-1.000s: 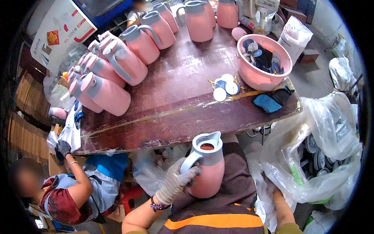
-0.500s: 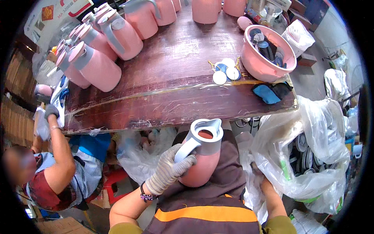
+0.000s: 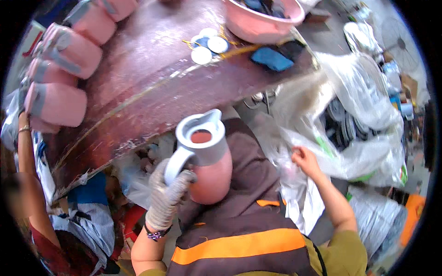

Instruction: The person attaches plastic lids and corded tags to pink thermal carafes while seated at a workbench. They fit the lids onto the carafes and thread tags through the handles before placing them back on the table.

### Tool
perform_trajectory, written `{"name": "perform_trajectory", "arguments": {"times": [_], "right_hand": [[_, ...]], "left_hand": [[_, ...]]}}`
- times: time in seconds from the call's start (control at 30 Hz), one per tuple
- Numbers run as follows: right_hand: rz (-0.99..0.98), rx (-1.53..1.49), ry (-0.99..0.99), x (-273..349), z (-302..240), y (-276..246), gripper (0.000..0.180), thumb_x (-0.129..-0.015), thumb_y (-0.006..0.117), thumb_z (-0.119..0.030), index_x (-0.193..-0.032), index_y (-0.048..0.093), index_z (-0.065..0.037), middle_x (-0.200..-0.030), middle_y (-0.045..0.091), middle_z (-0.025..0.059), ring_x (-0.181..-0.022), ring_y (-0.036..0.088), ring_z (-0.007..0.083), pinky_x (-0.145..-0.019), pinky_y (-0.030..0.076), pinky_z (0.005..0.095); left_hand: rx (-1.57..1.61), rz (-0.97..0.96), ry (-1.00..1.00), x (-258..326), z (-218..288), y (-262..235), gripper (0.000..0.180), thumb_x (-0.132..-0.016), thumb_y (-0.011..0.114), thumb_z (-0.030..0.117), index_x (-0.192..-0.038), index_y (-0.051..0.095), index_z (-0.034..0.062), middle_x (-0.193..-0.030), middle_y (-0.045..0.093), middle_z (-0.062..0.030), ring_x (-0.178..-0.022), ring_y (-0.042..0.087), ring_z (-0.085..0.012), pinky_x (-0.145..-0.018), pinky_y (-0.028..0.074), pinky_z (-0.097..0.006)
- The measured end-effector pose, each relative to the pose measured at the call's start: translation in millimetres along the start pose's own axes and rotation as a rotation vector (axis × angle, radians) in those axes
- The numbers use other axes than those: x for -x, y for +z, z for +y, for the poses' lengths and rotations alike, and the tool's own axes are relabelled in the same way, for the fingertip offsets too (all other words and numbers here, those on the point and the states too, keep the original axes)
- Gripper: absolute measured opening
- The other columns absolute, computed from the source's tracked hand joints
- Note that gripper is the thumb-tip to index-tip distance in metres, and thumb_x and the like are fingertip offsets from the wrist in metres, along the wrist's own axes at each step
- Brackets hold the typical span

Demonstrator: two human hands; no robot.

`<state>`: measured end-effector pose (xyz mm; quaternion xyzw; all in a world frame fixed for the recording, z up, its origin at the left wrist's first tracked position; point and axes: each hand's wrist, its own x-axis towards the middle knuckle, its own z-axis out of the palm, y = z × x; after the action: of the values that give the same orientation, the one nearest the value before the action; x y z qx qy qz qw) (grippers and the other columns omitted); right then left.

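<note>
A pink thermos jug point(image 3: 212, 177) with a grey collar, spout and handle stands upright over my lap, its top uncovered and its round mouth showing reddish-brown. My left hand point(image 3: 168, 195), in a striped work glove, is wrapped round the handle. To the right of the jug, my bare right hand point(image 3: 305, 161) is raised beside a clear plastic bag, fingers curled together. Whether something small sits in those fingers cannot be made out. Inside a large clear bag point(image 3: 368, 83) farther right lie dark and grey round parts point(image 3: 345, 122).
Several pink jugs point(image 3: 62, 103) line the left of the dark red table point(image 3: 152, 83). White and blue round tags point(image 3: 201, 55), a blue and black cloth item point(image 3: 271, 59) and a pink basin point(image 3: 262, 27) lie toward its right. At left, a co-worker's arm point(image 3: 26, 147) reaches the jugs.
My view has swung to the right. My right hand has come up from among the plastic at my right side. My left hand still grips the jug. The co-worker's arm now reaches the jugs.
</note>
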<state>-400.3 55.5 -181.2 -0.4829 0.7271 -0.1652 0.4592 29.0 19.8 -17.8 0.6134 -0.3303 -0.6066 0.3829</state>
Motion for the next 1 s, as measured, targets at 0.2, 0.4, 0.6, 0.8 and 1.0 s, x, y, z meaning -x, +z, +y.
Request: {"name": "perform_trajectory", "arguments": {"times": [0.2,0.4,0.6,0.8,1.0], "right_hand": [[0.041,0.397,-0.134,-3.0,-9.8,11.1,0.027,-0.084,0.062,-0.022,-0.103,0.065,-0.003,-0.088,0.068,0.0089,-0.077,0.064,0.0177,-0.073,0.050,0.0317],[-0.252,-0.151,0.205,-36.9,89.2,57.0,0.037,-0.086,0.064,-0.028,-0.113,0.065,-0.004,-0.100,0.067,0.0069,-0.093,0.062,0.0197,-0.087,0.048,0.0328],[0.187,0.827,0.238,-29.0,148.8,-20.2,0.048,-0.082,0.066,-0.034,-0.120,0.060,-0.005,-0.112,0.062,0.0131,-0.103,0.058,0.0266,-0.093,0.044,0.0363],[0.270,1.104,-0.032,-20.3,148.7,19.8,0.060,-0.079,0.067,-0.040,-0.127,0.056,-0.006,-0.124,0.057,0.0192,-0.113,0.054,0.0335,-0.099,0.040,0.0398],[0.106,0.346,0.381,-76.3,156.0,82.6,0.074,-0.077,0.067,-0.045,-0.137,0.046,-0.006,-0.141,0.043,0.0216,-0.131,0.040,0.0366,-0.107,0.033,0.0398]], "left_hand": [[0.058,0.014,0.056,8.3,-10.1,-4.0,0.023,-0.081,0.065,0.010,-0.102,0.061,0.0015,-0.076,0.065,-0.0041,-0.051,0.051,-0.0055,-0.043,0.037,-0.019],[0.023,-0.028,0.010,6.9,-4.6,-0.9,0.028,-0.081,0.065,0.012,-0.106,0.060,-0.0007,-0.079,0.064,-0.0031,-0.061,0.058,-0.0084,-0.052,0.043,-0.020],[-0.031,0.028,0.059,5.9,-13.3,-9.8,0.030,-0.081,0.067,0.015,-0.106,0.060,0.0000,-0.081,0.064,-0.0030,-0.067,0.060,-0.0093,-0.059,0.045,-0.020],[-0.020,0.034,0.081,-0.1,-11.8,8.9,0.032,-0.081,0.068,0.016,-0.107,0.060,-0.0004,-0.084,0.064,-0.0048,-0.068,0.059,-0.0087,-0.059,0.045,-0.021],[-0.116,0.051,0.043,-4.4,-3.5,16.0,0.029,-0.081,0.067,0.015,-0.105,0.061,-0.0002,-0.084,0.064,-0.0045,-0.068,0.059,-0.0093,-0.059,0.045,-0.021]]}}
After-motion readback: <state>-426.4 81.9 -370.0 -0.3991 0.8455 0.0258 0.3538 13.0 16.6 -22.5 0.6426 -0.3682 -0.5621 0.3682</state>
